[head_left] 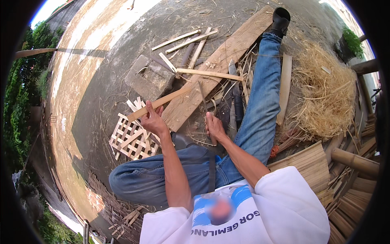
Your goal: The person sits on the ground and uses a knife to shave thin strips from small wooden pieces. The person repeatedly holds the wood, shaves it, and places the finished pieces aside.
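My left hand [153, 120] is closed round a flat bamboo strip [168, 98], which slants up to the right with its far end over a long wooden plank [178, 109]. In my right hand [214, 127] is a knife [202, 92], its narrow blade pointing away from me, just beyond the strip's far end. Blade and strip appear slightly apart. Below my left hand lies a woven bamboo lattice [129, 138] with open square gaps. Another bamboo strip [211, 74] rests across the plank.
A large knife with a black handle [238, 106] lies beside my outstretched leg [262, 89]. Left of the plank stand a stone block [148, 79] and several loose strips [176, 40]. A heap of bamboo shavings [325, 91] and bamboo poles [354, 160] are at the right.
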`<action>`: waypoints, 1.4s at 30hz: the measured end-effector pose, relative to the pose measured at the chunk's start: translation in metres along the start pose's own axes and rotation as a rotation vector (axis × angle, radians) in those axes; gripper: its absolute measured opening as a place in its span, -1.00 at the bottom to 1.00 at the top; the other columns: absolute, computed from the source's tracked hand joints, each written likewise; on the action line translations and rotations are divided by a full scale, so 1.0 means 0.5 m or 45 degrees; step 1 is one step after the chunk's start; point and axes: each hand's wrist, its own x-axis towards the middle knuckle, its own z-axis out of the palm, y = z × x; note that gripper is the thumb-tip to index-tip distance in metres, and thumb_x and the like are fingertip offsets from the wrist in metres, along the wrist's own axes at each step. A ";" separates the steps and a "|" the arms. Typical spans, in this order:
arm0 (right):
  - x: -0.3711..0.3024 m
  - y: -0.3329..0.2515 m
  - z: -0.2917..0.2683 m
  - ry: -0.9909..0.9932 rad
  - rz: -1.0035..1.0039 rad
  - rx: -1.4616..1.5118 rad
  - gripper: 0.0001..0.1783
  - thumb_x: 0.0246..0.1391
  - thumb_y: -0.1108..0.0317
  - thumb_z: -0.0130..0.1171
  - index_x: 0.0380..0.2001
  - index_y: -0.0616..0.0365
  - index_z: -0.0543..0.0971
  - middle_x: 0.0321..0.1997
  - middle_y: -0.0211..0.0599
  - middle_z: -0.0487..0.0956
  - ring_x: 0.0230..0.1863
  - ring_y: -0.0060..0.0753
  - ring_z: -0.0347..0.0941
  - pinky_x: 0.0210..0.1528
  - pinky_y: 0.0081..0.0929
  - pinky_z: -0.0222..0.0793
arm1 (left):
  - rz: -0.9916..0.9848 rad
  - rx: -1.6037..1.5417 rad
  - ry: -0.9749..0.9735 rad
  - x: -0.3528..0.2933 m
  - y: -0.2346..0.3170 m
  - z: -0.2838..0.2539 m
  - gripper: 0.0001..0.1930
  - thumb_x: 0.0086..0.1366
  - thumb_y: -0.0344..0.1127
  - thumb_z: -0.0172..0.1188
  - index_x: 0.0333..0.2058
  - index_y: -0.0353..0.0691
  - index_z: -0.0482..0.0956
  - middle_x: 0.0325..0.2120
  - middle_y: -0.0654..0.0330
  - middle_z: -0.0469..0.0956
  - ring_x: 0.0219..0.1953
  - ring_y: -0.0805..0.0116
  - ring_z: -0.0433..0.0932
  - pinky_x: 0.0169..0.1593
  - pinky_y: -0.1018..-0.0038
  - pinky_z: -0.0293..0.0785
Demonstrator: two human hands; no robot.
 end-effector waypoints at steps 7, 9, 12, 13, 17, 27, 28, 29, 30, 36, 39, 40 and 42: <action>-0.032 -0.048 0.033 -0.054 -0.278 -0.222 -0.40 0.39 -0.07 0.01 -0.45 0.35 0.50 -0.66 0.04 0.46 -0.59 -0.05 0.53 -0.47 -0.15 0.39 | 0.061 0.110 -0.085 -0.005 -0.018 0.005 -0.61 0.57 -0.14 0.00 0.15 -0.32 0.49 -0.18 0.00 0.57 -0.20 0.21 0.70 -0.11 0.37 0.74; -0.065 -0.105 0.052 -0.175 -0.413 -0.240 -0.43 0.38 -0.03 0.07 -0.48 0.33 0.47 -0.67 -0.01 0.43 -0.60 -0.11 0.45 -0.47 -0.16 0.36 | 0.080 0.101 -0.126 -0.004 -0.014 0.004 -0.61 0.57 -0.14 0.00 0.14 -0.33 0.50 -0.19 0.02 0.58 -0.21 0.21 0.70 -0.12 0.38 0.74; -0.074 -0.127 0.071 -0.217 -0.609 -0.314 -0.44 0.36 -0.03 0.10 -0.48 0.31 0.43 -0.68 -0.15 0.35 -0.63 -0.33 0.28 -0.50 -0.22 0.29 | 0.154 0.160 -0.210 -0.015 -0.009 0.008 -0.62 0.57 -0.14 0.00 0.14 -0.32 0.50 -0.19 0.04 0.58 -0.20 0.22 0.70 -0.10 0.39 0.74; -0.065 -0.116 0.074 -0.179 -0.578 -0.287 -0.44 0.36 -0.03 0.11 -0.47 0.32 0.42 -0.68 -0.13 0.33 -0.62 -0.31 0.24 -0.49 -0.19 0.26 | 0.122 0.141 -0.200 -0.018 -0.006 0.011 -0.62 0.57 -0.14 0.00 0.14 -0.32 0.50 -0.19 0.04 0.58 -0.20 0.22 0.70 -0.09 0.39 0.74; -0.023 -0.088 0.047 -0.034 -0.376 -0.422 -0.39 0.37 -0.07 0.08 -0.51 0.34 0.45 -0.63 0.11 0.42 -0.59 0.16 0.34 -0.43 -0.05 0.29 | 0.024 0.073 -0.153 -0.022 0.005 0.015 -0.61 0.58 -0.14 -0.01 0.14 -0.32 0.49 -0.17 0.04 0.57 -0.18 0.23 0.70 -0.05 0.39 0.73; -0.011 -0.054 0.055 -0.021 -0.470 -0.377 -0.36 0.37 -0.10 0.03 -0.54 0.32 0.44 -0.60 0.15 0.46 -0.51 0.25 0.40 -0.37 0.02 0.32 | -0.026 0.030 -0.118 -0.008 -0.003 0.010 -0.61 0.58 -0.15 -0.01 0.15 -0.33 0.48 -0.13 0.00 0.55 -0.17 0.20 0.70 -0.05 0.37 0.74; -0.009 -0.047 0.052 -0.004 -0.483 -0.397 -0.36 0.37 -0.10 0.03 -0.54 0.32 0.45 -0.59 0.15 0.46 -0.51 0.25 0.40 -0.37 0.01 0.32 | -0.008 0.045 -0.128 -0.012 -0.004 0.017 -0.62 0.58 -0.15 -0.01 0.15 -0.32 0.48 -0.13 0.00 0.55 -0.17 0.19 0.70 -0.05 0.37 0.74; -0.003 -0.042 0.053 0.017 -0.498 -0.404 -0.36 0.37 -0.10 0.03 -0.53 0.32 0.45 -0.59 0.15 0.46 -0.51 0.25 0.40 -0.37 0.01 0.33 | 0.020 0.066 -0.145 -0.013 -0.001 0.023 -0.62 0.58 -0.15 -0.01 0.15 -0.31 0.48 -0.13 0.00 0.55 -0.17 0.19 0.70 -0.06 0.37 0.74; 0.011 -0.041 0.045 0.194 -0.371 -0.440 -0.37 0.37 -0.09 0.04 -0.52 0.34 0.47 -0.59 0.19 0.46 -0.49 0.27 0.42 -0.36 0.01 0.33 | 0.004 0.103 -0.167 -0.020 0.006 0.021 -0.62 0.58 -0.15 -0.01 0.15 -0.30 0.48 -0.13 0.00 0.55 -0.17 0.19 0.70 -0.05 0.37 0.74; 0.004 -0.033 0.035 0.085 -0.418 -0.428 -0.33 0.38 -0.13 0.01 -0.50 0.37 0.47 -0.57 0.19 0.42 -0.50 0.20 0.35 -0.35 -0.01 0.30 | -0.012 0.075 -0.126 -0.011 -0.004 0.013 -0.62 0.58 -0.15 -0.01 0.15 -0.31 0.48 -0.11 0.00 0.56 -0.18 0.20 0.70 -0.06 0.37 0.74; 0.017 -0.033 0.033 0.121 -0.352 -0.452 -0.34 0.37 -0.13 0.03 -0.49 0.36 0.50 -0.54 0.23 0.49 -0.42 0.33 0.47 -0.30 0.04 0.35 | -0.034 0.052 -0.135 -0.010 -0.003 0.011 -0.62 0.58 -0.15 -0.02 0.15 -0.31 0.47 -0.10 0.00 0.56 -0.16 0.21 0.69 -0.05 0.38 0.72; 0.007 -0.033 0.031 0.049 -0.377 -0.464 -0.33 0.37 -0.15 0.01 -0.48 0.37 0.51 -0.53 0.25 0.50 -0.39 0.36 0.49 -0.29 0.06 0.36 | -0.041 0.044 -0.138 -0.007 -0.002 0.010 -0.62 0.58 -0.15 -0.02 0.16 -0.31 0.46 -0.09 -0.01 0.57 -0.15 0.21 0.69 -0.05 0.38 0.72; -0.009 -0.036 0.033 -0.011 -0.404 -0.534 -0.30 0.37 -0.17 -0.01 -0.47 0.38 0.53 -0.52 0.27 0.52 -0.37 0.37 0.51 -0.28 0.06 0.36 | -0.058 0.026 -0.152 -0.016 0.001 0.008 -0.62 0.58 -0.14 -0.02 0.16 -0.31 0.46 -0.07 -0.02 0.58 -0.14 0.21 0.69 -0.03 0.39 0.71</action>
